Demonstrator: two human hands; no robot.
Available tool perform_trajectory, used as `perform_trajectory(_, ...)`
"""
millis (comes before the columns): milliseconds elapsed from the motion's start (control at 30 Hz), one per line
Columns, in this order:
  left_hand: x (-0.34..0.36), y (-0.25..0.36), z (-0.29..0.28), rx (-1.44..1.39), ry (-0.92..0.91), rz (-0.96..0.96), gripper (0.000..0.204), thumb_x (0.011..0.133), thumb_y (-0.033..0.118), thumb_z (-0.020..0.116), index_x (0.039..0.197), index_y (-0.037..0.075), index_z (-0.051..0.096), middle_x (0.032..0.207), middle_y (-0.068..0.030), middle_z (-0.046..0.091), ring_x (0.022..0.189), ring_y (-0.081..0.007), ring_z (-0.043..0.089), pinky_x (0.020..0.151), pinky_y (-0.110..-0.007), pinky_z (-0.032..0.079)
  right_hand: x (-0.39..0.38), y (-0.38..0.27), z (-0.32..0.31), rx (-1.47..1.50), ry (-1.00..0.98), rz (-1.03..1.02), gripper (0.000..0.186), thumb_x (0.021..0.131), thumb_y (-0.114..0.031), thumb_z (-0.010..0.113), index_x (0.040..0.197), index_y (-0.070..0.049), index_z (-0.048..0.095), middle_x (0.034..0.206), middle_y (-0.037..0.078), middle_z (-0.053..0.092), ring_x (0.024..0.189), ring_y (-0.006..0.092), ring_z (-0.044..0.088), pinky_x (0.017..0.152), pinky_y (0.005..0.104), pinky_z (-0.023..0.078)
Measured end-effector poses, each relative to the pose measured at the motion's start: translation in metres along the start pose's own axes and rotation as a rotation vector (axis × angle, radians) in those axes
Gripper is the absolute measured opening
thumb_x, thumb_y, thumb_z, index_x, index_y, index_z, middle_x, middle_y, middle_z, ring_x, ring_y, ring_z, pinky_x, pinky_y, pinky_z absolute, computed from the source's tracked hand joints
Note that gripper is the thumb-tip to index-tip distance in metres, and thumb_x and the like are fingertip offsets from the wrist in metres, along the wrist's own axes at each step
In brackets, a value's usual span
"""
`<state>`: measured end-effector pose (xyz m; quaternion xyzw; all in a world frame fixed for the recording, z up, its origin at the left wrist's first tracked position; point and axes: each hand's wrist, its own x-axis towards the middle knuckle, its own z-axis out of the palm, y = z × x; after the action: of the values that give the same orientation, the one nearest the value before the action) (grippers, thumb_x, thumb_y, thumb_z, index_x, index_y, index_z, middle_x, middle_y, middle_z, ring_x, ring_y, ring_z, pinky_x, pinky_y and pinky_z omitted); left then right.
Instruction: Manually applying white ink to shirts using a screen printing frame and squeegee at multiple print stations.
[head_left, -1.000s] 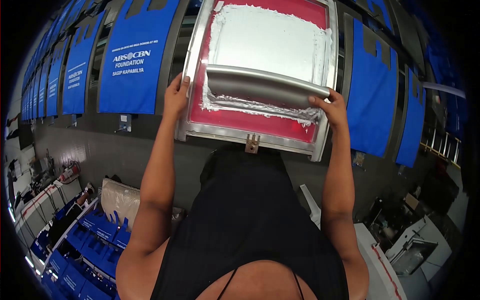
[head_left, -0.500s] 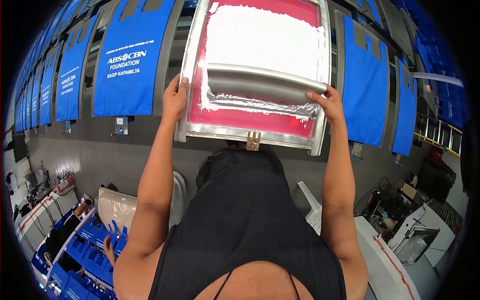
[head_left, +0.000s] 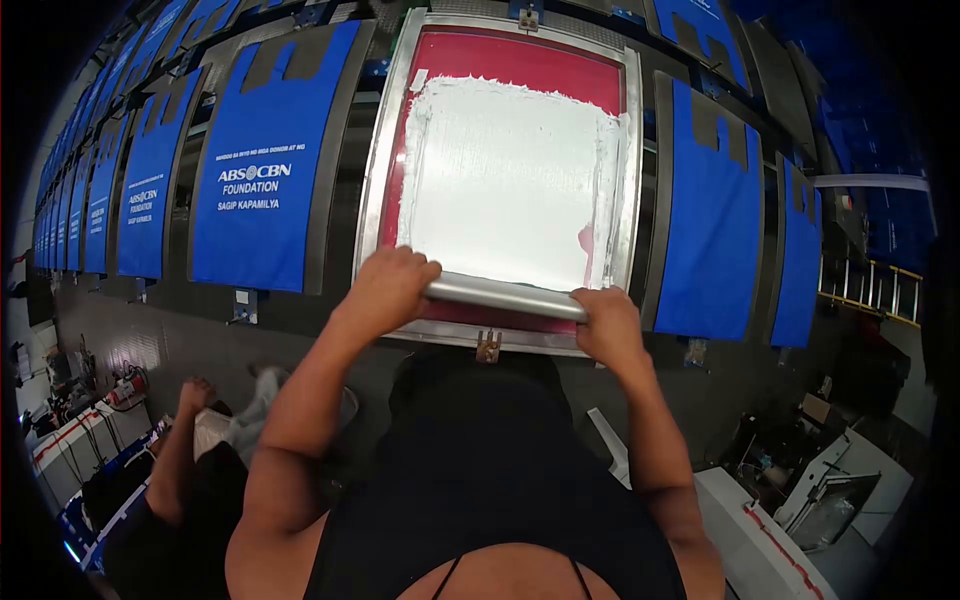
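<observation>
A silk-screen frame (head_left: 631, 160) with metal rails and red mesh (head_left: 520, 58) lies in front of me. White ink (head_left: 505, 185) is spread over most of its mesh, with a reddish patch near the lower right corner. Across the frame's near end lies a metal squeegee (head_left: 505, 296). My left hand (head_left: 385, 290) is wrapped round its left end, and my right hand (head_left: 612, 325) is closed over its right end. The squeegee's lower edge is hidden from me. A metal clip (head_left: 488, 346) sits at the middle of the near rail.
Blue bags (head_left: 265, 160) with white print lie on boards in a row to the left. More blue bags (head_left: 705, 220) lie to the right. At the lower left another person's arm (head_left: 180, 460) shows. A yellow ladder (head_left: 870, 290) and white equipment (head_left: 845, 490) stand at the right.
My left hand has left the frame's side rail and now grips the squeegee. The frame sits lower in view, its ink smoother, with the squeegee nearer its near rail. Another person has appeared lower left.
</observation>
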<state>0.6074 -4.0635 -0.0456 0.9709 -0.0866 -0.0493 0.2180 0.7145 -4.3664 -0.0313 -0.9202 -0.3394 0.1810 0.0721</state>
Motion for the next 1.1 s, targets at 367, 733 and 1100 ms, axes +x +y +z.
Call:
perform_trajectory(367,0.157,-0.105,0.032,0.192,0.42,-0.061,0.029,0.068,0.01,0.066,0.095,0.007,0.057,0.095,-0.0104,0.06,0.094,-0.0301,0.056,0.081,-0.044,0.043,0.195,0.074,0.002,-0.261,0.44,-0.189,0.023,0.073,-0.003,0.053,0.095,-0.007,0.058,0.089,0.012,0.061,0.091,0.029,0.058,0.095,0.0545,0.036)
perform_trajectory(733,-0.013,0.026,0.013,-0.002,0.113,-0.151,0.03,0.058,0.008,0.071,0.085,0.005,0.058,0.082,-0.0098,0.057,0.084,-0.0282,0.055,0.077,-0.04,0.044,-0.004,0.005,-0.01,-0.014,0.039,-0.137,0.031,0.062,-0.003,0.06,0.092,-0.006,0.06,0.081,0.013,0.061,0.085,0.0316,0.058,0.091,0.0489,0.039)
perform_trajectory(1100,-0.036,0.041,0.075,-0.02,0.328,-0.137,0.032,0.055,0.001,0.066,0.085,0.006,0.059,0.09,-0.0126,0.059,0.083,-0.0299,0.057,0.07,-0.04,0.046,-0.025,-0.002,0.04,0.072,0.16,-0.105,0.034,0.054,0.0,0.06,0.087,-0.007,0.059,0.08,0.011,0.061,0.075,0.032,0.06,0.064,0.0433,0.048)
